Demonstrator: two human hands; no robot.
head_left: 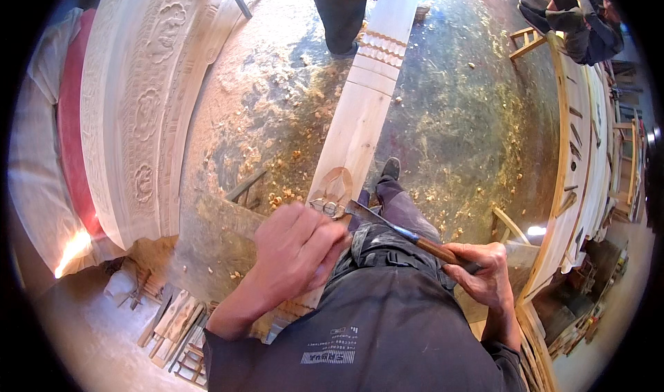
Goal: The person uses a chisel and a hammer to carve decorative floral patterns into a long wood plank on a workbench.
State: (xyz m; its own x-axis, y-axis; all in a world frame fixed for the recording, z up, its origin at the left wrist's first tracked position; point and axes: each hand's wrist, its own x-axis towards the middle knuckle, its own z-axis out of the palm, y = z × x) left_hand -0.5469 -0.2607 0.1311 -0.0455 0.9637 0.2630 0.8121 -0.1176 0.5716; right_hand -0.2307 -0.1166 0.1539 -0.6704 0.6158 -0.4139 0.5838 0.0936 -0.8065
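Observation:
A long pale wooden plank [354, 119] runs away from my body, with a carved floral motif [337, 184] at its near part and rows of carved beading farther off. My right hand [484, 271] is wrapped round the wooden handle of a chisel [404, 234]. Its metal blade points left, the tip close to the right edge of the plank beside the motif. Over the plank, just nearer than the motif, my left hand [294, 247] is closed with its fingers curled. Whatever may be inside those fingers is hidden.
Wood shavings [277, 202] litter the floor. A large carved panel [145, 108] stands at left. On the right, a bench [564, 115] carries several tools. One person's dark-trousered leg [342, 15] is beside the plank's far part; another person [584, 29] sits at far right.

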